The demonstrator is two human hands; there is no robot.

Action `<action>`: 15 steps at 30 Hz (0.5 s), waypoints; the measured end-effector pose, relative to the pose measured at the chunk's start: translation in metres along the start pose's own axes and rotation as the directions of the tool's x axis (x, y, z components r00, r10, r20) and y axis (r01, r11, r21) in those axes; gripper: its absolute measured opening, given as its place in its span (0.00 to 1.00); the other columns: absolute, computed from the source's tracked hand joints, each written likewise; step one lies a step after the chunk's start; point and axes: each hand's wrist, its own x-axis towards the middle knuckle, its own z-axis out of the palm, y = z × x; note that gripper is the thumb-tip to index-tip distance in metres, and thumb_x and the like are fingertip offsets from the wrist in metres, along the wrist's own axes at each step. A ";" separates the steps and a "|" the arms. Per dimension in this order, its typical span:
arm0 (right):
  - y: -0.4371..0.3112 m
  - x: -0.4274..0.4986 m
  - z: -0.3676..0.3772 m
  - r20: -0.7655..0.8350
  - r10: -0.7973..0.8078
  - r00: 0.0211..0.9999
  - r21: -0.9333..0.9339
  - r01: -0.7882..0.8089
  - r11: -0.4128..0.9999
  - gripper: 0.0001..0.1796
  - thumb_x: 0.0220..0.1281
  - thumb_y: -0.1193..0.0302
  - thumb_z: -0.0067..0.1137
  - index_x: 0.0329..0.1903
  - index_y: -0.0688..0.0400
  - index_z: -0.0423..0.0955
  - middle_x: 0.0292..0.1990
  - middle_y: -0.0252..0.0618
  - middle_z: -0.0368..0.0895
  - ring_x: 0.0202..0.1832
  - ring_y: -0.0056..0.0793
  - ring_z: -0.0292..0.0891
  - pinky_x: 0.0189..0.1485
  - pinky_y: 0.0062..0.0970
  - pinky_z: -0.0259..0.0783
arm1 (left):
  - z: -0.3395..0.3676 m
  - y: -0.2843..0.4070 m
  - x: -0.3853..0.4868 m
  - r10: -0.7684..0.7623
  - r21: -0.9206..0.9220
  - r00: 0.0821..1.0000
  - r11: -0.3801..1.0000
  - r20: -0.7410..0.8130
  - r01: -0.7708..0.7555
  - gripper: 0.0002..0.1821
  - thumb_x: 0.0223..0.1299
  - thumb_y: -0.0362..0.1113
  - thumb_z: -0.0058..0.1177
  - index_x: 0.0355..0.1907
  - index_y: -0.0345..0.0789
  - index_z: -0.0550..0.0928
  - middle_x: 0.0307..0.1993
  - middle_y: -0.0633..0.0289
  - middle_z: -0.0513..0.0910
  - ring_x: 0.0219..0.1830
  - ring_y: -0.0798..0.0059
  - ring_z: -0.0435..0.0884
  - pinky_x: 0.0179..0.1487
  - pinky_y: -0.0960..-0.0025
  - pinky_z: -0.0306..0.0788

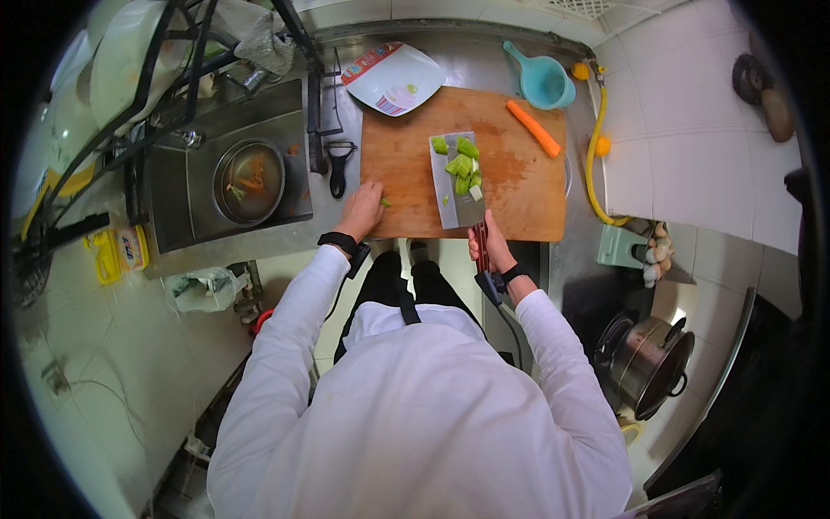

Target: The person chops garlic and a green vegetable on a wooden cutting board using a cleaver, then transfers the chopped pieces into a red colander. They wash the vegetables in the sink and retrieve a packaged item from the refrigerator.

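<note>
My right hand [493, 241] grips the dark red handle of a cleaver [449, 211], whose wide blade lies flat over the wooden cutting board [402, 162]. Several chunks of a green vegetable [459, 166] rest on the blade. At the board's left front edge is my left hand [364, 209], with a small green piece [385, 202] at its fingertips; whether the fingers hold it, I cannot tell. A peeled carrot [533, 128] lies on the board at the back right. A squarish patterned plate [393, 78] overlaps the board's back left corner.
Left of the board lies a black peeler [338, 170]. A metal bowl [249, 181] with water and orange peelings sits in the sink [297, 123]. Behind the board's right corner stands a turquoise dipper [546, 83]. A lidded pot [648, 366] stands at the right, and a black rack [314, 84] at the left.
</note>
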 end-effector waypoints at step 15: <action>-0.024 -0.004 0.038 0.210 0.297 0.931 -0.583 -0.125 0.803 0.38 0.59 0.31 0.28 0.23 0.54 0.64 0.10 0.30 0.61 0.11 0.22 0.59 0.15 0.21 0.59 | 0.048 0.008 -0.132 -0.612 -0.655 0.654 0.721 -0.445 0.229 0.10 0.50 0.33 0.60 0.34 0.32 0.78 0.24 0.56 0.79 0.24 0.72 0.77 0.32 0.69 0.71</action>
